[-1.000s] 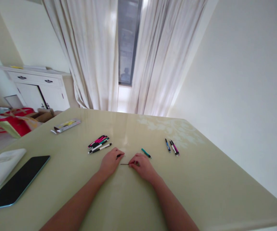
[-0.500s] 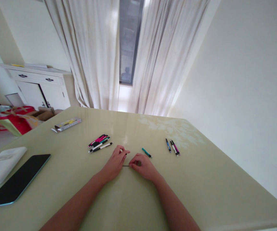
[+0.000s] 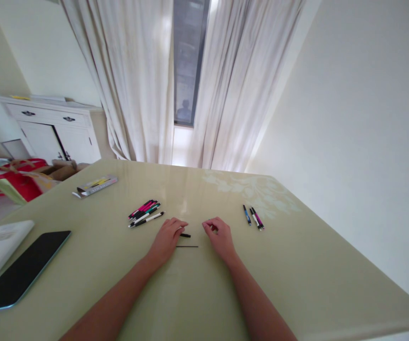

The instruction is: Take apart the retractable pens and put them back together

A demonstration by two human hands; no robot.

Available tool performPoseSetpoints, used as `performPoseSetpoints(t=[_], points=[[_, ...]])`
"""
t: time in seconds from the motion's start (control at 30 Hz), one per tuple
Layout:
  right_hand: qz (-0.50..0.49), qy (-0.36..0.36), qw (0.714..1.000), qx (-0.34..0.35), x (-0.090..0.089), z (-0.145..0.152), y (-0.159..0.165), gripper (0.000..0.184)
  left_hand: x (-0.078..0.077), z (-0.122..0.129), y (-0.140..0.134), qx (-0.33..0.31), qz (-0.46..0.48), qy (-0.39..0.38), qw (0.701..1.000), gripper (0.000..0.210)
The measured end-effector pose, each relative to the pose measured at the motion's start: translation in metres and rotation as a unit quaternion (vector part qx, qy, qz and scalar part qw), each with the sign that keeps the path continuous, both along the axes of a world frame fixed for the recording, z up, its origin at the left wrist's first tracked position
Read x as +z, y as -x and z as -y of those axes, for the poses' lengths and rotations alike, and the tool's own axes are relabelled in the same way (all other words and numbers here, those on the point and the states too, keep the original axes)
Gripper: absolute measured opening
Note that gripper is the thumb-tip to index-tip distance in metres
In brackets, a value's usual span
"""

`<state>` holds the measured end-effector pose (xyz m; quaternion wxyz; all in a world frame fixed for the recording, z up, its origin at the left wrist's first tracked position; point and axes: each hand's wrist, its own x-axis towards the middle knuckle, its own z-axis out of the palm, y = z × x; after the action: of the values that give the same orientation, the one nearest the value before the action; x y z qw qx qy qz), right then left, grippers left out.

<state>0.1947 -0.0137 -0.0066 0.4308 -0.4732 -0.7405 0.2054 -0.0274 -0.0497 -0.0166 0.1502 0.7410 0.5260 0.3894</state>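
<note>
My left hand [image 3: 167,238] rests on the table with its fingers curled over a short black pen part [image 3: 186,235], whose end juts out to the right. Just below those fingers a thin dark ink refill [image 3: 188,246] lies flat on the tabletop, its left end close to the hand. My right hand [image 3: 220,238] is closed, thumb and forefinger brought together; whatever is between them is hidden. The teal pen piece seen earlier does not show now. Left of my hands lies a pile of pens [image 3: 145,211] in pink, black, teal and white.
Blue, white and purple pens [image 3: 254,218] lie to the right on the pale green table [image 3: 311,265]. An open pen box [image 3: 95,186] sits at the back left. A dark tablet or phone [image 3: 24,270] and a white device [image 3: 3,246] occupy the near left.
My right hand has let go of the refill and moved right and up, to where the teal pen piece lay. The refill now lies uncovered, and the black pen part shows more.
</note>
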Motion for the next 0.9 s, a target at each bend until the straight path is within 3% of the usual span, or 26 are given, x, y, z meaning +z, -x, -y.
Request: performPoseSetpoints(t=[0.17,0.43,0.6,0.7,0.77,0.9], points=[[-0.026,0.007,0.999,-0.034,0.001,-0.002,-0.004,0.018,-0.001,-0.006,0.008,0.093,0.029,-0.033,0.995,0.028],[0.005,0.006,1.000,-0.015,-0.003,-0.002,-0.001,0.016,-0.003,-0.006,0.007,0.079,-0.008,-0.010,0.997,0.028],[0.024,0.034,0.995,0.085,0.005,0.009,0.005,0.008,-0.007,-0.003,0.006,0.071,-0.076,0.019,0.994,0.030],[0.056,0.044,0.986,0.151,0.009,0.017,0.009,0.015,-0.010,0.000,0.004,0.073,-0.112,0.023,0.991,0.029],[0.078,0.045,0.980,0.178,0.010,0.021,0.011,0.018,-0.011,0.001,0.002,0.070,-0.125,0.020,0.989,0.029],[0.102,0.058,0.971,0.207,0.010,0.022,0.011,0.007,-0.011,0.000,0.001,0.072,-0.122,0.020,0.990,0.027]])
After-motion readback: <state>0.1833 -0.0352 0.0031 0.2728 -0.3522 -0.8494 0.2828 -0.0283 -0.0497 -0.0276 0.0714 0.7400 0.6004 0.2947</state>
